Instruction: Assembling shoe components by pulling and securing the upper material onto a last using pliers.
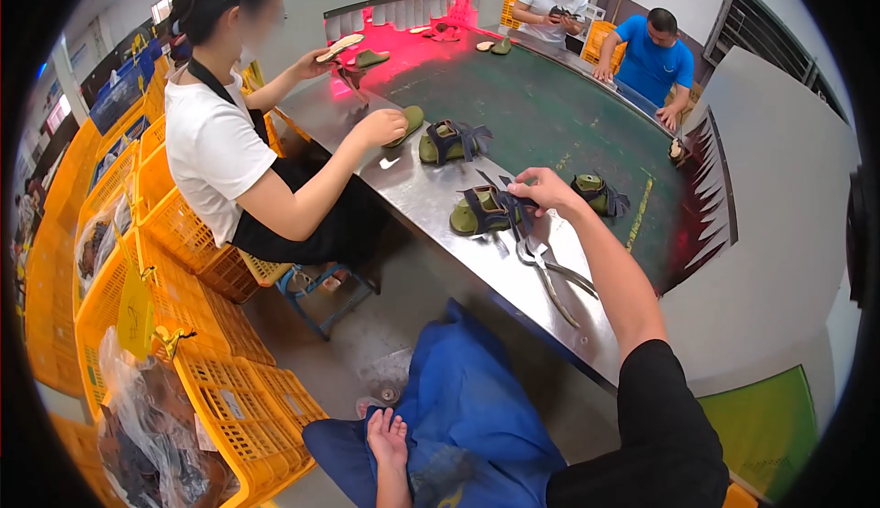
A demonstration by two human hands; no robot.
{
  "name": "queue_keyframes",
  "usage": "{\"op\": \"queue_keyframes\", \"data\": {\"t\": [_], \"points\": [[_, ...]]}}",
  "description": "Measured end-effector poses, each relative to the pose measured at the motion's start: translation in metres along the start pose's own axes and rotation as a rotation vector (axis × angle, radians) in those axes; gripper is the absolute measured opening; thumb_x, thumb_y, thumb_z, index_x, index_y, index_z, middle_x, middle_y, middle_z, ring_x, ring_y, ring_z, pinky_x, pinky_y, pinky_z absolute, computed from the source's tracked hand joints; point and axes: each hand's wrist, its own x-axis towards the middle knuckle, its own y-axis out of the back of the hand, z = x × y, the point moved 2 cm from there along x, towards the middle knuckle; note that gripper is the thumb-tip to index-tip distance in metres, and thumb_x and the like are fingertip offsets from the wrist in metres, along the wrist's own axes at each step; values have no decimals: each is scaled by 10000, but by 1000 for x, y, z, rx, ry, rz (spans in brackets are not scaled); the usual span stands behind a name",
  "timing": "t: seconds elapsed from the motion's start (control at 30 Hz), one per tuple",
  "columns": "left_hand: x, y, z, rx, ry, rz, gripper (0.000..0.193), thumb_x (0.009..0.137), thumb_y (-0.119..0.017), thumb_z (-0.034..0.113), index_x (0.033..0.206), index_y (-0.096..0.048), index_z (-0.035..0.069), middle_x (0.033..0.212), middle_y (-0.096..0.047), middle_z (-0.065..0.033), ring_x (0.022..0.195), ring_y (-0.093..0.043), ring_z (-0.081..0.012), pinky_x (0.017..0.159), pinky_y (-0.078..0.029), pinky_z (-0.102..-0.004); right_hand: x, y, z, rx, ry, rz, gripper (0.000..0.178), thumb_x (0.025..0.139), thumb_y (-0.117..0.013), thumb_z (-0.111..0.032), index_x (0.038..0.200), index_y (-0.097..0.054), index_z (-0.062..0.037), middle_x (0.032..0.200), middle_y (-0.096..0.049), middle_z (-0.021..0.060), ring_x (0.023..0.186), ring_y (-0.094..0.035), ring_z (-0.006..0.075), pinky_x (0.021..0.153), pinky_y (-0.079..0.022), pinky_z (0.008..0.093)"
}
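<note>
My right hand [543, 189] reaches over the metal table edge, its fingers closed on a dark strap of a sandal upper. That sandal [475, 212] has a green form in it and dark straps, and lies at the near edge. Beside it, toward me, lies a pair of metal pincers [548, 274] with curved handles. Low in front of me, my left hand [388, 436] is palm up with loosely spread fingers, holding nothing, over my blue apron [477, 398]. Two similar sandals lie close by: one to the left [442, 144], one farther right [600, 194] on the green belt.
A co-worker at left holds a pale sole [341, 48] and touches a green piece [404, 126]. Two people stand across the green conveyor belt [522, 95]. Orange crates [243, 389] line my left; a blue-framed stool [321, 297] stands under the table edge.
</note>
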Motion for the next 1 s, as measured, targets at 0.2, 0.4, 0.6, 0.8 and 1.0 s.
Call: {"op": "queue_keyframes", "data": {"t": [0.2,0.4,0.6,0.8,1.0], "points": [[-4,3,3,-43,-2,2,339,1013,-597,247,1312,-544,96,1239,-663,-119,918,-658,-264,795,-553,-404,-5,2,8,57,4,-25,584,886,-842,-281,1316,-628,51,969,-697,117,760,-653,152,623,-561,278],[6,3,-6,0,5,22,329,1004,-625,221,1295,-557,82,1235,-669,-125,927,-665,-271,802,-554,-414,-13,0,22,327,24,2,254,910,-815,-134,1105,-665,-70,971,-688,49,817,-652,136,711,-551,292],[8,10,-8,35,13,-5,316,981,-681,190,1265,-586,89,1213,-676,-128,936,-666,-278,789,-572,-418,-20,-17,19,592,106,112,263,865,-846,-104,1068,-680,-89,951,-708,49,823,-685,168,673,-574,329],[-23,-8,5,84,-55,-81,282,1012,-654,163,1271,-600,65,1231,-694,-149,939,-698,-259,780,-606,-373,-64,-31,-34,437,429,79,342,870,-850,-174,1156,-694,-68,969,-715,32,861,-672,117,729,-540,290],[-91,-53,28,184,-30,-324,384,1050,-615,207,1398,-515,78,1324,-631,-216,994,-725,-317,853,-619,-444,-177,-133,-77,283,531,-365,302,862,-815,-110,1134,-720,-21,905,-653,-28,858,-588,67,788,-492,253]]}}
